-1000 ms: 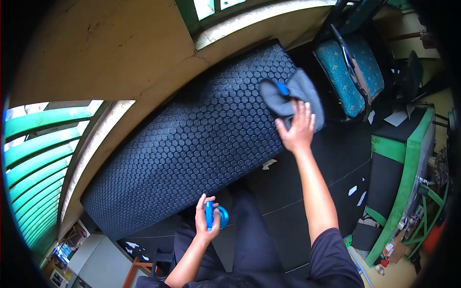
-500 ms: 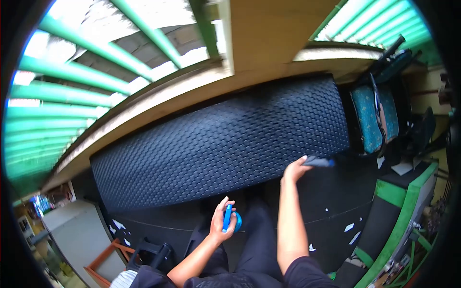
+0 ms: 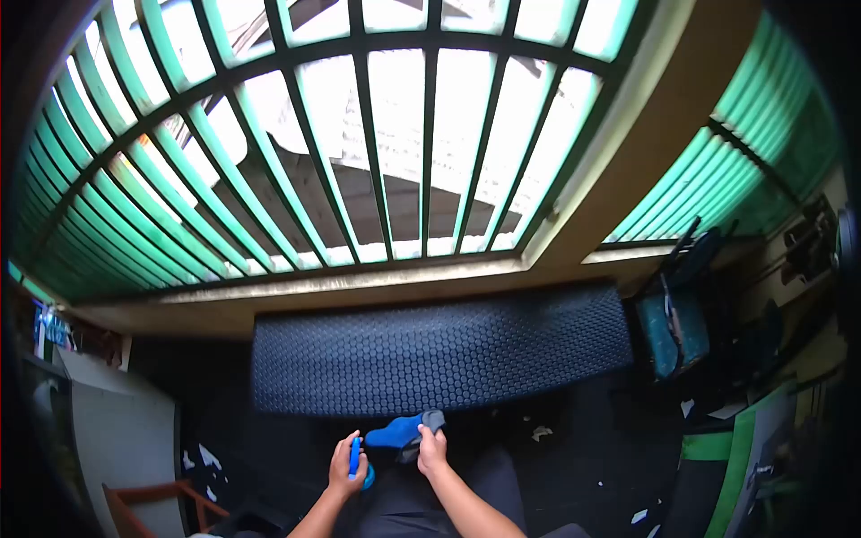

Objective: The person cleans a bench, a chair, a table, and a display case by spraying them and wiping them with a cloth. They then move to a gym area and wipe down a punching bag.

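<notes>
My left hand (image 3: 343, 464) is closed round a bright blue object (image 3: 355, 455); it has an upright bar, with a rounded lighter-blue part below the palm. Its exact kind does not show. My right hand (image 3: 432, 451) grips a soft-looking blue and grey cloth piece (image 3: 395, 434) by its grey end, and the blue end points toward my left hand. The two held things are close together, near the front edge of a long black bench (image 3: 439, 359) with a woven-pattern top.
Green window bars (image 3: 426, 152) rise behind the bench. A teal-seated chair (image 3: 662, 332) stands at its right end. White scraps (image 3: 208, 455) litter the dark floor. A grey cabinet (image 3: 121, 430) and a brown wooden frame (image 3: 157, 493) are at left, a green-edged frame (image 3: 735, 466) at right.
My right hand has swung from the right of the bench to the middle, bringing the cloth piece beside my left hand. The view has tilted up, showing more window.
</notes>
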Motion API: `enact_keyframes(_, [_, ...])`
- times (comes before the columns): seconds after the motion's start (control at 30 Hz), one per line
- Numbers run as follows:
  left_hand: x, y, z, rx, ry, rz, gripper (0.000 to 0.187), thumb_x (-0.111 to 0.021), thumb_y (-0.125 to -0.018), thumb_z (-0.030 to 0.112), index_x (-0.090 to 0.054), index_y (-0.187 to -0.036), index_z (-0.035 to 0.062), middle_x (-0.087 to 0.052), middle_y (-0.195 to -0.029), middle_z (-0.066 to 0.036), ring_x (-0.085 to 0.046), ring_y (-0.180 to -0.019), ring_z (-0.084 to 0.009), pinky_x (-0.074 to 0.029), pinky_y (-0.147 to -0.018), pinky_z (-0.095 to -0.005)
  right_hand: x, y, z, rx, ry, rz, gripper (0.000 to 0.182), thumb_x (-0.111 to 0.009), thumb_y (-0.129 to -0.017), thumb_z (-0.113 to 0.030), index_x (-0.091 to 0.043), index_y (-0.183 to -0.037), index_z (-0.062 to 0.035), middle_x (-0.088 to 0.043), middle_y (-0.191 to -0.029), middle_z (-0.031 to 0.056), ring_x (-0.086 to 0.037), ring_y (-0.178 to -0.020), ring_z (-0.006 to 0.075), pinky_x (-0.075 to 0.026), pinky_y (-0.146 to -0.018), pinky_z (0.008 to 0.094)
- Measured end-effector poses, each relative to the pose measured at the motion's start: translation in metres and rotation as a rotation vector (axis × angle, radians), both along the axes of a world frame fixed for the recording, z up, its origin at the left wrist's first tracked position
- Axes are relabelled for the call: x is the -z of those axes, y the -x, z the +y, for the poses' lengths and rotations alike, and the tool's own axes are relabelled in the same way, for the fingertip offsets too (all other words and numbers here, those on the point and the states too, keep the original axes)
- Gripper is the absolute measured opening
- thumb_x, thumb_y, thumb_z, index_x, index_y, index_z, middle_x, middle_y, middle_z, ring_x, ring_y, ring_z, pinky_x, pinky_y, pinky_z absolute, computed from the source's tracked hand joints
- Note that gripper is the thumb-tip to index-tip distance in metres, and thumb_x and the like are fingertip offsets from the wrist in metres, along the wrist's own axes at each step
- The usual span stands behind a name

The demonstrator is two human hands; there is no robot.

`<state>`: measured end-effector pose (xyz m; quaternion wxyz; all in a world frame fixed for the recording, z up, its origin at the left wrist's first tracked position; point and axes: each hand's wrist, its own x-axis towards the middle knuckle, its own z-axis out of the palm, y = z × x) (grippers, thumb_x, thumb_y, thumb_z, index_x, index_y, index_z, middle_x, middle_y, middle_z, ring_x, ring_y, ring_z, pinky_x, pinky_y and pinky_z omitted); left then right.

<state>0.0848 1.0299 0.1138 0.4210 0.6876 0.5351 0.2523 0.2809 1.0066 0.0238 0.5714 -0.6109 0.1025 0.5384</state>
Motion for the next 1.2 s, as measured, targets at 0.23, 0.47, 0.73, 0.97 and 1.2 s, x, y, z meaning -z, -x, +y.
enact_keyframes(0.23, [-0.049,0.028,0.024,0.08,-0.063,-0.044,0.042,-0.06,-0.083,0.0,-0.056,-0.125,0.0017,-0.06,-0.114,-0.015,-0.066,-0.089,-0.024,-0.055,-0.081,-0.0351,-0.185,-0.052,-0.001,-0.104,-0.302,-0.065,0.029,-0.065,-0.091,-0.006,-0.06,-0.118,0.0006,-0.066,-0.107,0.0052,-0.064,-0.098,0.0149,-0.052,-0.09,0.0308])
enact_keyframes(0.47, [-0.065,-0.039,0.014,0.233,-0.127,-0.207,0.042,-0.06,-0.088,-0.001,-0.053,-0.129,0.0001,-0.061,-0.121,-0.014,-0.066,-0.093,-0.0177,-0.053,-0.084,-0.0297,-0.4,-0.162,-0.084,0.13,-0.572,-0.069,0.022,-0.059,-0.091,-0.01,-0.056,-0.113,-0.006,-0.061,-0.101,0.0023,-0.063,-0.093,0.0159,-0.053,-0.083,0.0331])
enact_keyframes(0.73, [-0.102,-0.18,-0.037,0.597,-0.126,-0.177,0.037,-0.063,-0.087,0.004,-0.058,-0.123,0.0025,-0.064,-0.109,-0.015,-0.067,-0.091,-0.0254,-0.053,-0.082,-0.0349,-0.451,-0.262,-0.168,0.479,-0.945,-0.018,0.033,-0.056,-0.097,-0.026,-0.055,-0.123,-0.0049,-0.061,-0.119,0.0063,-0.06,-0.111,0.0192,-0.05,-0.095,0.0372])
enact_keyframes(0.97, [-0.135,-0.335,-0.13,0.735,-0.183,-0.205,0.037,-0.063,-0.087,0.006,-0.058,-0.124,0.0026,-0.063,-0.104,-0.014,-0.067,-0.091,-0.0277,-0.053,-0.083,-0.0363,-0.359,-0.352,-0.315,0.4,-0.989,0.008,0.039,-0.051,-0.1,-0.032,-0.054,-0.128,-0.0046,-0.06,-0.13,0.0083,-0.059,-0.119,0.0207,-0.05,-0.097,0.0382])
enact_keyframes(1.2, [-0.144,-0.458,-0.23,0.68,-0.046,-0.238,0.032,-0.065,-0.086,0.006,-0.061,-0.118,0.0041,-0.065,-0.102,-0.013,-0.067,-0.096,-0.0285,-0.052,-0.084,-0.0385,-0.33,-0.42,-0.491,0.132,0.045,-0.924,0.016,-0.053,-0.098,-0.024,-0.059,-0.09,-0.0123,-0.06,-0.091,0.0024,-0.058,-0.077,0.015,-0.048,-0.064,0.0316])
